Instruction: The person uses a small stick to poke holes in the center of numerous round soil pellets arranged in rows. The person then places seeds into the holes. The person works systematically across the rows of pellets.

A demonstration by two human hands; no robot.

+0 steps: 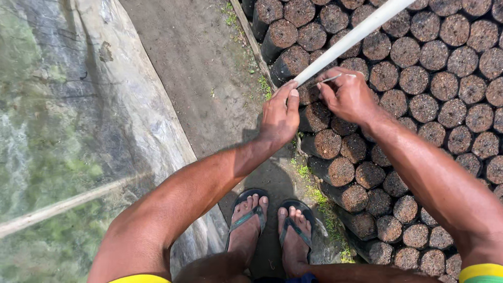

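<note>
From the head camera I look straight down at a big block of soil-filled black nursery bags (419,105), packed touching one another in rows across the right side of the view, their round tops brown and crumbly. To the left a sheet of clear plastic (68,131) slopes down, with green growth blurred behind it and a pale pole showing through. Between the sheet and the bags runs a bare dirt path (199,68), with small tufts of grass along the bags' edge.

A long white pipe (356,34) comes in from the upper right and slants down over the bags; its lower end sits just above the first rows, between my two hands. My left hand (280,115) reaches up from the lower left, and its grip is thumb and forefinger pressed together on the pipe's lower tip. My right hand (348,94) comes from the right, fingers curled in close beside that same tip; it pinches a thin, pale wire-like strand (331,78) lying against the pipe's end. Whether that strand is wrapped around the pipe or only beside it I cannot tell.

Below, my feet in dark flip-flops (272,220) stand on the path, just beside the nearest bags.
</note>
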